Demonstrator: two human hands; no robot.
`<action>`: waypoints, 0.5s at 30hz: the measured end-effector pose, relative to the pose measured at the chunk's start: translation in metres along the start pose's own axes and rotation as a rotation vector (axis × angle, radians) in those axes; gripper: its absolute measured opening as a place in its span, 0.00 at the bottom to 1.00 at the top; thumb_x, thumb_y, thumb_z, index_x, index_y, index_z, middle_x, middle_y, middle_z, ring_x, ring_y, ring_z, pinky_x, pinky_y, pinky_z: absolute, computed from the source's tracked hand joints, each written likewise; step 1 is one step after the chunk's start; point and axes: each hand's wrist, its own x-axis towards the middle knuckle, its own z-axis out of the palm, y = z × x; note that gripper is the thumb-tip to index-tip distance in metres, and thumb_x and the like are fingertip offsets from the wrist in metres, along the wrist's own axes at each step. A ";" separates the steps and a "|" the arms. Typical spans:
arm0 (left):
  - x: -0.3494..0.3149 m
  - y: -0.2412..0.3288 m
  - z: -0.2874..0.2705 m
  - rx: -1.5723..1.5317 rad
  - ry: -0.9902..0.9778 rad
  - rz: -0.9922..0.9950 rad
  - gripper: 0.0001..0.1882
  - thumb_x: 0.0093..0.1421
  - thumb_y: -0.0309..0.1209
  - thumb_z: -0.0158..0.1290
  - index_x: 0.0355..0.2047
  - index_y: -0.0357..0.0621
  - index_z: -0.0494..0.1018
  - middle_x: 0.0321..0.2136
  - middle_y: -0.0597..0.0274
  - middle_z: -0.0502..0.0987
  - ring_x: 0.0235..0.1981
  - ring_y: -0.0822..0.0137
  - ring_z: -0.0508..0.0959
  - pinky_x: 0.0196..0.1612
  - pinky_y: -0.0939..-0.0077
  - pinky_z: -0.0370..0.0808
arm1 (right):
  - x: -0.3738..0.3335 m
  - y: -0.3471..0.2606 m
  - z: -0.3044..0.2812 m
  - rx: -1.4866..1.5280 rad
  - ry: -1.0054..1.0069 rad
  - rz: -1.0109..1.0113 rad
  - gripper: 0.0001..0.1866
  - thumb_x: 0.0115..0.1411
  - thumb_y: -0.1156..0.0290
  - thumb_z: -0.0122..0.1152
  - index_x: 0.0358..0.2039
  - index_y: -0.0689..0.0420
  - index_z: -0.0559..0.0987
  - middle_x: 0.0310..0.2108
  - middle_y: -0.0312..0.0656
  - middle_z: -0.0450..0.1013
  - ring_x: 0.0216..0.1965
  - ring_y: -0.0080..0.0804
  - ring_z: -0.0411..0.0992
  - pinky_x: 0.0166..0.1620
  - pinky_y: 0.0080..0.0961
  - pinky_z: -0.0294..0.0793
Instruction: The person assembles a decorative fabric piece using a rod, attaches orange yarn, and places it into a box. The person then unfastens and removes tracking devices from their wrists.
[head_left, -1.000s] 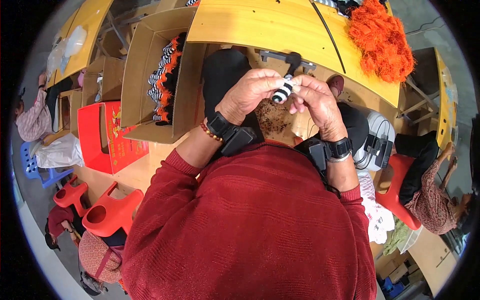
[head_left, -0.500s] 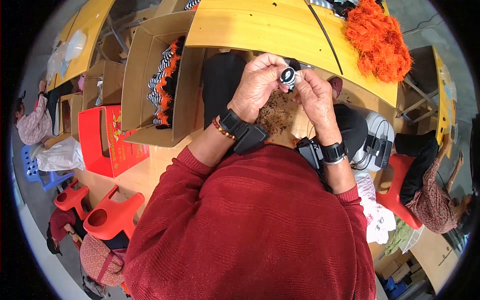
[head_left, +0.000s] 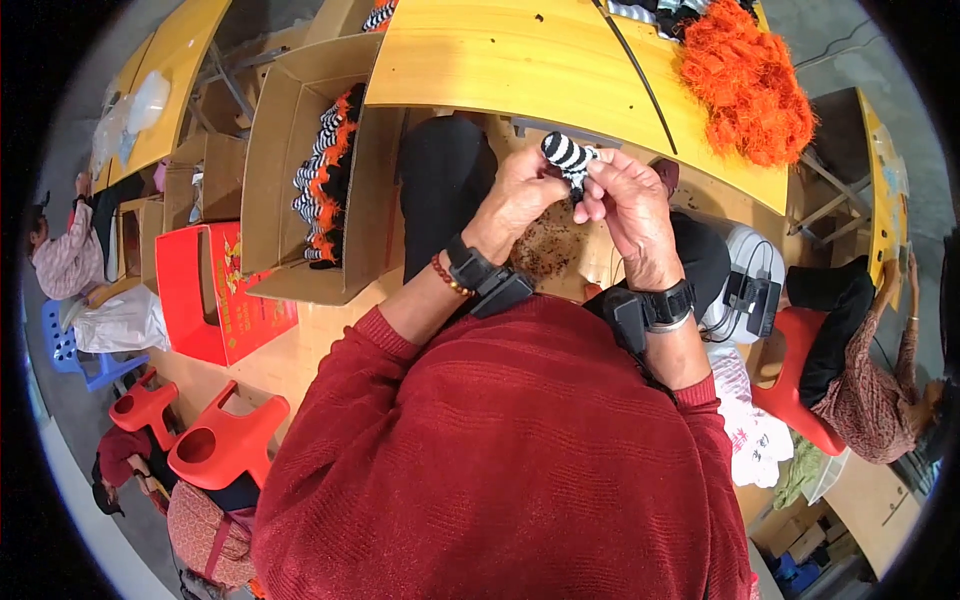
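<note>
Turned since half a second earlier: a small knitted tube in black and white bands [head_left: 568,152], then showing its black end almost face-on, now presents its striped side, with the rounded black tip slanting away and leftward above the fingers. It lies between the two hands, held up just short of the yellow wooden counter [head_left: 480,55]. The right hand [head_left: 637,205] pinches its near side between thumb and fingertips; the left hand [head_left: 515,205] grips its lower part from the other side, the exact contact of the rear fingers being hidden.

For good handling, one pinch should stay firm while the other shifts, since soft knit would probably stretch or twist if both let go or pulled together; light fingertip pressure should keep the bands even.

Left of the hands, an open brown cardboard box [head_left: 375,195] holds a row of striped, orange and black pieces [head_left: 328,185]. Beyond them to the right lies a shaggy bright-orange heap [head_left: 748,85].

Lettering: a red cardboard carton [head_left: 262,315], nearer the body and left of the hands, bears yellow printing; a white bag [head_left: 757,445], behind the right hand, bears red and dark marks. No writing is discernible on the tube.
</note>
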 end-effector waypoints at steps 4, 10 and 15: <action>-0.002 0.010 -0.002 0.013 0.066 0.111 0.15 0.52 0.23 0.48 0.41 0.36 0.67 0.37 0.60 0.72 0.39 0.70 0.71 0.46 0.75 0.66 | 0.001 0.003 0.001 -0.106 0.105 -0.054 0.06 0.56 0.74 0.50 0.26 0.62 0.73 0.15 0.32 0.64 0.12 0.17 0.61 0.18 0.17 0.70; 0.010 0.008 0.008 -0.027 0.188 0.148 0.11 0.56 0.31 0.46 0.34 0.36 0.71 0.33 0.56 0.75 0.40 0.68 0.72 0.45 0.76 0.68 | -0.002 0.007 0.011 0.122 -0.055 0.055 0.05 0.56 0.74 0.50 0.28 0.62 0.73 0.15 0.33 0.64 0.11 0.20 0.61 0.19 0.20 0.71; 0.008 0.019 0.008 0.127 0.031 0.256 0.09 0.55 0.28 0.46 0.33 0.36 0.72 0.38 0.52 0.74 0.51 0.62 0.65 0.53 0.69 0.60 | -0.012 -0.008 0.017 -0.281 0.066 -0.085 0.04 0.55 0.74 0.53 0.31 0.59 0.73 0.17 0.29 0.64 0.16 0.14 0.61 0.21 0.13 0.66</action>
